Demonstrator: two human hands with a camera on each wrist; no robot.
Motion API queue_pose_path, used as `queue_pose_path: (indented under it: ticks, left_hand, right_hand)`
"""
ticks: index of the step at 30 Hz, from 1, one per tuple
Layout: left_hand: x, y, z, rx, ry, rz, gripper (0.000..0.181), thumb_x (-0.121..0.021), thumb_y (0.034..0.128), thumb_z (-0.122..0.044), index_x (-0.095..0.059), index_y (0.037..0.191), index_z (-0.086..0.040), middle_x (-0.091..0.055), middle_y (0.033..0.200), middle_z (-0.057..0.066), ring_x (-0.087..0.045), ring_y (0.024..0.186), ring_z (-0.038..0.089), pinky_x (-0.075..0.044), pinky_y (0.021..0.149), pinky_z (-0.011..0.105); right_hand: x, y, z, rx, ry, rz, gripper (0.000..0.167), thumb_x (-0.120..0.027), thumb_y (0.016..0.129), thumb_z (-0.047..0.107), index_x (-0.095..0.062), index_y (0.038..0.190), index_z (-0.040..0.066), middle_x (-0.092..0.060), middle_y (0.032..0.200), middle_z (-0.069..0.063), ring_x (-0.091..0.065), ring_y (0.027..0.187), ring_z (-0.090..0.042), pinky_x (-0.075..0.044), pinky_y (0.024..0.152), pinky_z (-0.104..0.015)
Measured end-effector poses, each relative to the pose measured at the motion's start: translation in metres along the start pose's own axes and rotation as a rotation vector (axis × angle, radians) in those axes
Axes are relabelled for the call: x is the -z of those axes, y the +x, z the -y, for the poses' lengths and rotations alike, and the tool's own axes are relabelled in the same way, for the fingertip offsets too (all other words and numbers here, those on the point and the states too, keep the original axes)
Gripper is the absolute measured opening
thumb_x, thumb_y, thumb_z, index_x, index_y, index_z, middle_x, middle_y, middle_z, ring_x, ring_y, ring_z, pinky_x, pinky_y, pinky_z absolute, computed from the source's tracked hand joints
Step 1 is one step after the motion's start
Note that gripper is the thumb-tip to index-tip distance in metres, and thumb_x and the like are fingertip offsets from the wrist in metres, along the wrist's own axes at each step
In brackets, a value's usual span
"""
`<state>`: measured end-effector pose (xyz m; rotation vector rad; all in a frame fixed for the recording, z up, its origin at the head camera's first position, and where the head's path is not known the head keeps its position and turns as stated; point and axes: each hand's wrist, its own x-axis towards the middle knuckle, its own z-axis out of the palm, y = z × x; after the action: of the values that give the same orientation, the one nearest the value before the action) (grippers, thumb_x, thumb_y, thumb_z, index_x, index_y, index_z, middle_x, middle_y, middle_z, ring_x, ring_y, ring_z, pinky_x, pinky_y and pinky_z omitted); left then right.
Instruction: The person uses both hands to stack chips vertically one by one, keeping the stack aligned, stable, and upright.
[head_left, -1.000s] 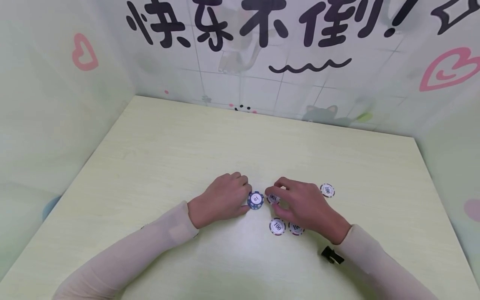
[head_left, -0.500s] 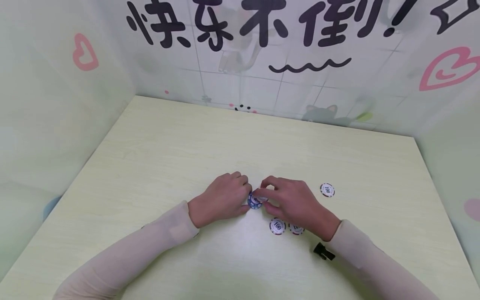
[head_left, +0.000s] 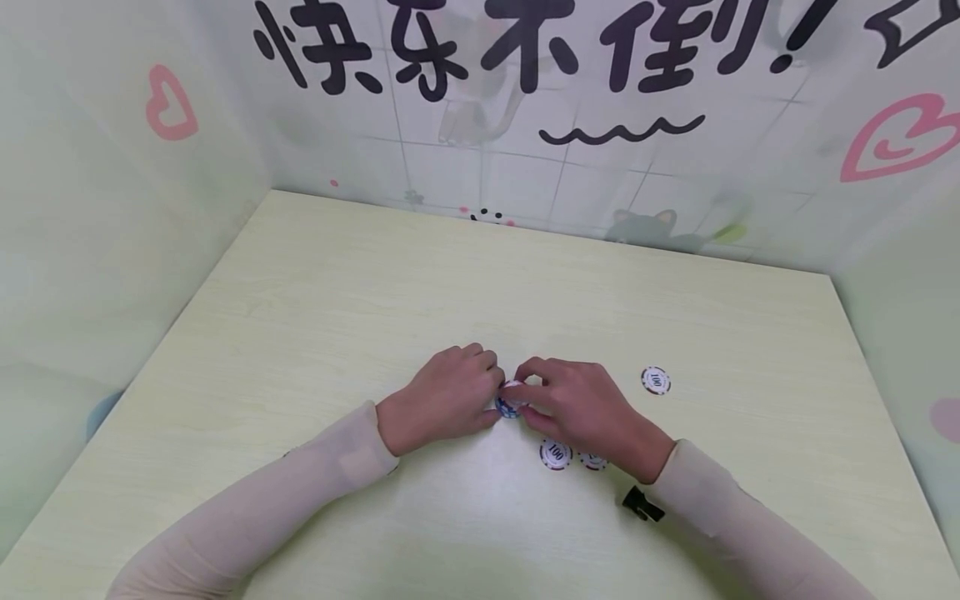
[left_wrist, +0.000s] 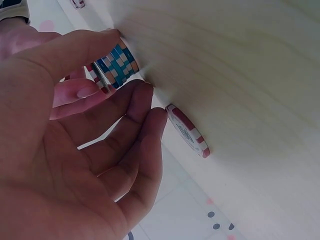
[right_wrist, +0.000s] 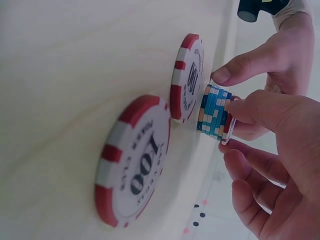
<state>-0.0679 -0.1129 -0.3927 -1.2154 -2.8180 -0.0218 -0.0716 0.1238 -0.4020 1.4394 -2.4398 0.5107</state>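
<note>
A short stack of blue-edged poker chips (right_wrist: 214,112) stands on the table. My left hand (head_left: 450,393) holds it from the left, with thumb and index finger around its base. My right hand (head_left: 581,407) pinches a red-and-white poker chip (right_wrist: 229,129) between thumb and fingers at the top of the stack. In the left wrist view the held chip looks slightly tilted against the blue stack (left_wrist: 119,65). Two chips marked 100, one nearer (right_wrist: 132,162) and one beyond (right_wrist: 187,77), lie flat close to the right hand.
Another 100 chip (head_left: 656,381) lies to the right, behind the right hand. A black clip-like part (head_left: 643,504) sits at the right sleeve. The pale table (head_left: 360,292) is walled by printed panels at the back and sides.
My right hand has moved left, lifting a 100 chip from the table and bringing it onto the blue stack. The left hand has stayed in place at the stack.
</note>
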Motion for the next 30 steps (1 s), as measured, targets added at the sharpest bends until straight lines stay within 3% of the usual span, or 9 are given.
queue_pose_path:
  ticks: [16, 22, 30]
  left_hand:
    - [0.001, -0.001, -0.001, 0.004, -0.003, -0.009, 0.027, -0.087, 0.0926, -0.035, -0.080, 0.098, -0.009, -0.065, 0.086, 0.001, -0.052, 0.073, 0.018, -0.046, 0.061, 0.028]
    - [0.000, 0.000, -0.001, 0.008, -0.003, 0.000, 0.030, -0.087, 0.0931, -0.037, -0.081, 0.099, -0.008, -0.066, 0.087, 0.001, -0.052, 0.073, 0.018, -0.045, 0.061, 0.028]
    - [0.001, 0.001, -0.002, 0.010, 0.000, 0.016, 0.031, -0.088, 0.0931, -0.037, -0.082, 0.102, -0.008, -0.071, 0.093, 0.004, -0.058, 0.079, 0.020, -0.051, 0.066, 0.030]
  right_hand:
    - [-0.002, 0.001, 0.001, 0.005, -0.007, -0.002, 0.030, -0.089, 0.087, 0.010, -0.085, 0.115, 0.021, -0.076, 0.113, -0.002, -0.069, 0.075, -0.015, -0.050, 0.053, -0.026]
    - [0.002, -0.002, 0.001, -0.069, -0.016, 0.058, 0.036, -0.091, 0.089, 0.020, -0.082, 0.123, 0.021, -0.076, 0.115, 0.000, -0.072, 0.085, -0.014, -0.054, 0.057, -0.028]
    - [0.015, -0.017, -0.008, -0.193, -0.067, 0.086, 0.038, -0.092, 0.086, 0.025, -0.081, 0.122, 0.018, -0.076, 0.115, -0.001, -0.076, 0.093, -0.018, -0.052, 0.054, -0.028]
